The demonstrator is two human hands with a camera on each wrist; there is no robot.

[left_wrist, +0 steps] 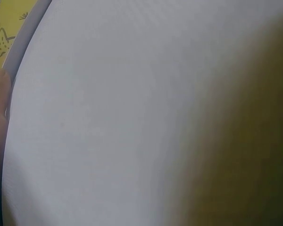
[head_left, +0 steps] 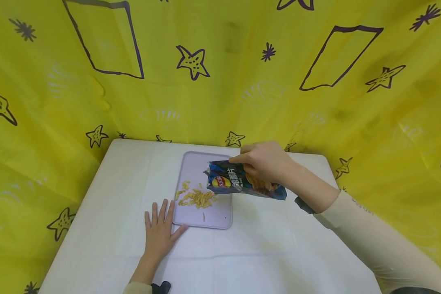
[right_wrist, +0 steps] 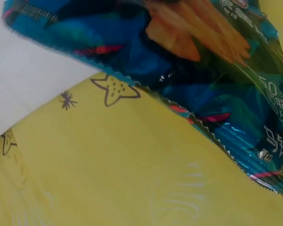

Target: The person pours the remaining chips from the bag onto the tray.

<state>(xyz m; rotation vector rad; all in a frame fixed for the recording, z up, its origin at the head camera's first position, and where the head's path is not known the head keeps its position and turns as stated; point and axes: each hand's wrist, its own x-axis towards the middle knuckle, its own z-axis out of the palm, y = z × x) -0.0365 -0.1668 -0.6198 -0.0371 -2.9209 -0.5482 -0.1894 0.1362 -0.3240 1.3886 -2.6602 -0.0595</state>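
My right hand (head_left: 267, 160) grips a dark blue chip bag (head_left: 257, 190) from above and holds it tilted over the right side of a pale purple tray (head_left: 217, 219). The bag's torn end points left, above the tray. A loose pile of yellow chip pieces (head_left: 198, 199) lies on the tray, with a few bits scattered round it. My left hand (head_left: 159, 233) lies flat with spread fingers, its fingertips and thumb at the tray's left edge and near corner. In the right wrist view the blue bag (right_wrist: 118, 52) fills the top, showing a picture of chips.
The tray lies on a table with a white cloth (head_left: 106, 228). Behind and beside the table hangs a yellow curtain (head_left: 220, 98) with drawn stars and shapes. The left wrist view is mostly a blurred white surface (left_wrist: 94, 113).
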